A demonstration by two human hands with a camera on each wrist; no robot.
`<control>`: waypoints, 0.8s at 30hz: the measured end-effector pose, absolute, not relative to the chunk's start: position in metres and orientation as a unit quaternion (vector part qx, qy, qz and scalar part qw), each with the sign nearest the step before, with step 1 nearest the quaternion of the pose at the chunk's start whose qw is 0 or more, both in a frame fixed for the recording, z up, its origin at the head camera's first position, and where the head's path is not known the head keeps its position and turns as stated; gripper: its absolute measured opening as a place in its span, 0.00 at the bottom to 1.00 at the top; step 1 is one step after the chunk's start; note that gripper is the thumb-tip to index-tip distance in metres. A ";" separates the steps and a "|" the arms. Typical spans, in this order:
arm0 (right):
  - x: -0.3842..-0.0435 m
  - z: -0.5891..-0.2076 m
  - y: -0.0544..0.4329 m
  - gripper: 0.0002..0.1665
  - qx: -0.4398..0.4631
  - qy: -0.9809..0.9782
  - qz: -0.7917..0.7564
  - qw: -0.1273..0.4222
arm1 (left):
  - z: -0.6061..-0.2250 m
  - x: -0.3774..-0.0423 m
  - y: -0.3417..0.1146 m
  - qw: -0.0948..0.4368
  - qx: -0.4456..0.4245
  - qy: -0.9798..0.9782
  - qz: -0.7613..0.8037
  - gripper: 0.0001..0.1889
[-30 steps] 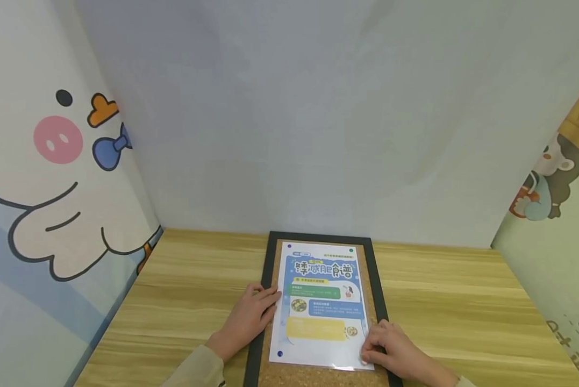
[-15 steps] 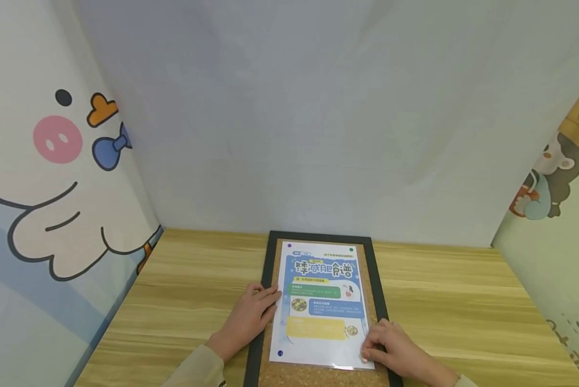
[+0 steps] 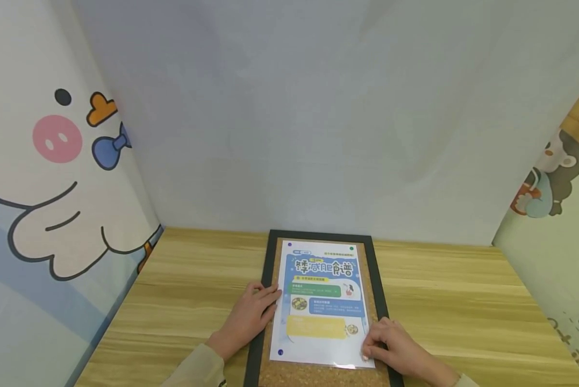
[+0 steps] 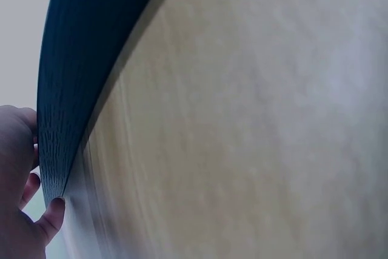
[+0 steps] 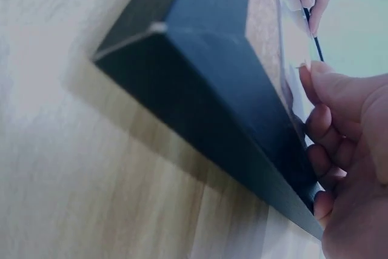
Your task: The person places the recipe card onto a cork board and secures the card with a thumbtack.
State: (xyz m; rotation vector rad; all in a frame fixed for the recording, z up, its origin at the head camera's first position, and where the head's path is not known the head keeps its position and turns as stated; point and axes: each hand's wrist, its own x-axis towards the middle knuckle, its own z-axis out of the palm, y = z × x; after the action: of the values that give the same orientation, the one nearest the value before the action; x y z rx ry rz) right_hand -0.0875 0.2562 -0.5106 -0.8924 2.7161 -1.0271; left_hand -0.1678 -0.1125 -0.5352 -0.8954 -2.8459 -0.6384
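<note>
A cork board (image 3: 313,373) in a black frame (image 3: 378,285) lies on the wooden table. On it is a printed sheet (image 3: 323,301) with a glossy surface and blue, green and yellow blocks. Tacks show at three of its corners: purple (image 3: 290,244), green (image 3: 351,248) and blue (image 3: 280,352). My left hand (image 3: 250,314) rests across the frame's left side, fingertips at the sheet's left edge. At the sheet's lower right corner, my right hand (image 3: 391,346) pinches a small pale thumbtack (image 5: 301,66) between thumb and forefinger, its other fingers curled over the frame.
Wood-grain tabletop (image 3: 454,301) extends to both sides of the board. A plain pale wall sheet (image 3: 318,134) rises behind it. Printed cartoon panels stand left (image 3: 33,226) and right (image 3: 560,242).
Both hands stay nearly in place. The right fingertips shift only slightly at the sheet's lower right corner; the board and sheet look still.
</note>
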 end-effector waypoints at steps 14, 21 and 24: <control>-0.088 -0.509 0.257 0.08 -0.308 0.891 -0.328 0.057 | -0.537 -0.168 -0.111 0.045 -0.287 -0.932 -0.217 0.19; -0.088 -0.510 0.258 0.08 -0.315 0.889 -0.328 0.054 | -0.539 -0.169 -0.111 0.052 -0.289 -0.931 -0.217 0.19; -0.087 -0.511 0.258 0.08 -0.314 0.888 -0.333 0.050 | -0.539 -0.169 -0.111 0.052 -0.288 -0.930 -0.220 0.19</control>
State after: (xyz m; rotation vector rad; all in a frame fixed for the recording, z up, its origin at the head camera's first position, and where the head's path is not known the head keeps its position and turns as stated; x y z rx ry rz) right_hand -0.0874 0.2577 -0.5107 -0.9578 2.7038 -1.0140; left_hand -0.1686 -0.1110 -0.5389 -0.8770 -2.8298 -0.6696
